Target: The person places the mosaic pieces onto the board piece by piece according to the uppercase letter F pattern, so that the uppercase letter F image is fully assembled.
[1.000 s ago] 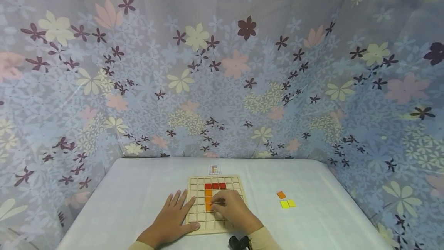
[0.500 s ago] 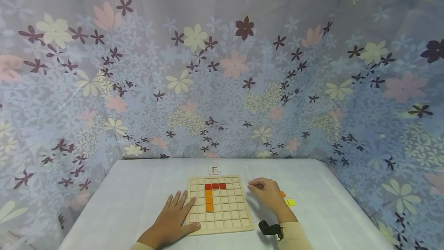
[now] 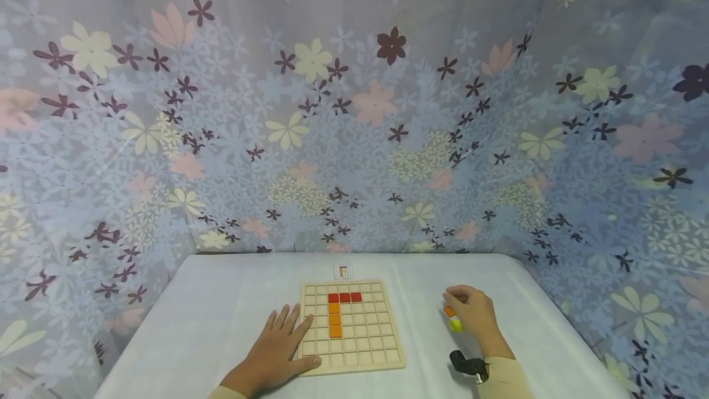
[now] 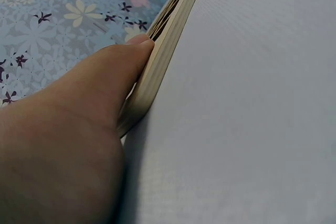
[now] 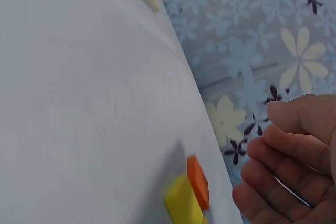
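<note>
A wooden grid board (image 3: 376, 345) lies on the table, with a row of red square tiles (image 3: 344, 297) and a column of orange square tiles (image 3: 335, 319) set in its cells. My left hand (image 3: 271, 350) spreads its fingers at the board's left side; its thumb rests on the edge, as the left wrist view also shows. Over the loose tiles to the right hovers my right hand (image 3: 477, 318), its fingers slightly bent and holding nothing. Below it are a loose orange tile (image 5: 198, 182) and a yellow tile (image 5: 182, 203); another yellow tile is mostly hidden.
A small printed pattern card (image 3: 343, 271) lies behind the board. White cloth covers the table (image 3: 232, 288), and a flowered curtain (image 3: 354, 171) encloses its back and sides. A black camera mount (image 3: 469, 367) sits on my right wrist.
My right hand has left the orange column on the board and moved right, to above the loose tiles. The left hand has stayed at the board's edge.
</note>
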Demonstrator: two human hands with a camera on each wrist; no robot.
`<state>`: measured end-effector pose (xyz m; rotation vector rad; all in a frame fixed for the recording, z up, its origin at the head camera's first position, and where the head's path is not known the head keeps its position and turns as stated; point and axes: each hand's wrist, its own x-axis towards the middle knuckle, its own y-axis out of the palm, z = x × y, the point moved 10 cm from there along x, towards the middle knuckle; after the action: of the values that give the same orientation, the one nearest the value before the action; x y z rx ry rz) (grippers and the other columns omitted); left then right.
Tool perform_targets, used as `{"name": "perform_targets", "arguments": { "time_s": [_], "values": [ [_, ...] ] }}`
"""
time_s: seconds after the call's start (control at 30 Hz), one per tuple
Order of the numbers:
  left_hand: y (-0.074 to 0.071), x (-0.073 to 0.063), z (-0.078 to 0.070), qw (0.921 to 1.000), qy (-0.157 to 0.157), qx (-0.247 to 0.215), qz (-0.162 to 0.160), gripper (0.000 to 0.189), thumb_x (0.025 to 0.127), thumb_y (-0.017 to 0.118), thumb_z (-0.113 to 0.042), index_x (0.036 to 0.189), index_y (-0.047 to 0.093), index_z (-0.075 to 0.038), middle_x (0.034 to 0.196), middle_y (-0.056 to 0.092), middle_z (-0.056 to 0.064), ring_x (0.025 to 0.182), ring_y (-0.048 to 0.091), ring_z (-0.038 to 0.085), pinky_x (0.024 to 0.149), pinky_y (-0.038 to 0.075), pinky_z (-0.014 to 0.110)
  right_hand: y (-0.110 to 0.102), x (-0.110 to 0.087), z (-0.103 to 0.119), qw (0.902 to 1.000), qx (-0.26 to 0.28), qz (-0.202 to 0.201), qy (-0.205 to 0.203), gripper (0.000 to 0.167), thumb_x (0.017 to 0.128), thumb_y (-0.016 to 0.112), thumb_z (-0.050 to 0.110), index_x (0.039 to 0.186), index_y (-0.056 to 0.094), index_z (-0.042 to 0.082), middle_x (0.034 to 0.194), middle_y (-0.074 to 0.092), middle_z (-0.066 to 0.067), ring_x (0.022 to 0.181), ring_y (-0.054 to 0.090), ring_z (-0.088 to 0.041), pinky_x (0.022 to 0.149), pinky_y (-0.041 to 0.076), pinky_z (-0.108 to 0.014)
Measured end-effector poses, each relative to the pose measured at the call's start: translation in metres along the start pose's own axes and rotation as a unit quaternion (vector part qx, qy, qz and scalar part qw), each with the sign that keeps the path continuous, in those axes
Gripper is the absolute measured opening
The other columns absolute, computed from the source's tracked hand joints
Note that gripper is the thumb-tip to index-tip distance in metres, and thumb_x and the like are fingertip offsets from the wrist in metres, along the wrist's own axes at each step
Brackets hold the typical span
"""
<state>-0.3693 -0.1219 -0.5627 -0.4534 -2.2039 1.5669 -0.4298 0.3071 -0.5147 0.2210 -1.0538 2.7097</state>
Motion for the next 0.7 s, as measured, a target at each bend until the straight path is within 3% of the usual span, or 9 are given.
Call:
{"name": "perform_targets", "arguments": {
  "time_s": [0.2,0.43,0.7],
  "values": [
    [-0.002,-0.001,-0.003,1.0,0.002,0.004,0.001,0.097,0.095,0.045,-0.082,0.161,0.045,-0.011,0.168,0.027,0.025,0.154,0.018,0.048,0.119,0.011,0.068,-0.002,0.005,-0.015,0.9993,-0.027,0.018,0.019,0.032,0.099,0.074,0.021,0.12,0.072,-0.004,0.107,0.074,-0.014,0.104,0.067,-0.037,0.091,0.052,-0.056],
    [-0.004,-0.001,-0.005,1.0,-0.001,0.003,0.002,0.098,0.095,0.044,-0.083,0.161,0.045,-0.011,0.168,0.027,0.024,0.154,0.018,0.048,0.119,0.012,0.068,0.01,0.007,-0.025,0.9945,-0.047,0.088,0.033,0.044,0.094,0.082,0.026,0.123,0.07,-0.006,0.118,0.071,-0.021,0.111,0.064,-0.042,0.095,0.05,-0.058],
    [-0.004,-0.002,-0.005,0.9999,0.001,0.01,-0.003,0.097,0.096,0.044,-0.082,0.161,0.045,-0.01,0.167,0.027,0.025,0.154,0.019,0.048,0.119,0.012,0.068,0.017,0.007,-0.022,0.9931,-0.065,0.094,0.028,0.036,0.087,0.088,0.012,0.116,0.073,-0.003,0.11,0.072,-0.014,0.101,0.067,-0.032,0.089,0.055,-0.051]
  ]
}}
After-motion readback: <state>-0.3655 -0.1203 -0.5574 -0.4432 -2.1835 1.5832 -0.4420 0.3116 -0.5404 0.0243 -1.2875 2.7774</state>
